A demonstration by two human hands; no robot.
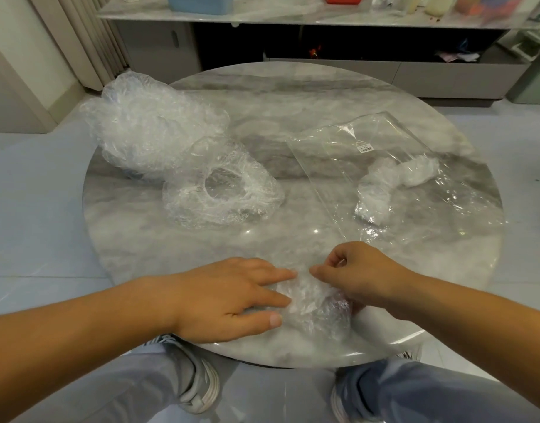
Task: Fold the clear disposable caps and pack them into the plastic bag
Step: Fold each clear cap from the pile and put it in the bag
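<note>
A crumpled clear cap [316, 306] lies near the front edge of the round marble table [293, 96]. My left hand [229, 297] presses flat on its left side with straight fingers. My right hand [360, 273] has curled fingers and pinches the cap's right part. A single opened cap [219, 193] with its elastic ring upward sits mid-table. Behind it at the left is a heap of several loose caps [146, 126]. The clear plastic bag [384, 166] with a small barcode label lies at the right, with folded caps [390, 184] inside.
A low grey cabinet with a marble top [293, 13] stands behind the table, carrying a blue bin and other items. Pale floor tiles surround the table. My knees and grey shoes [201, 386] show below the table's front edge.
</note>
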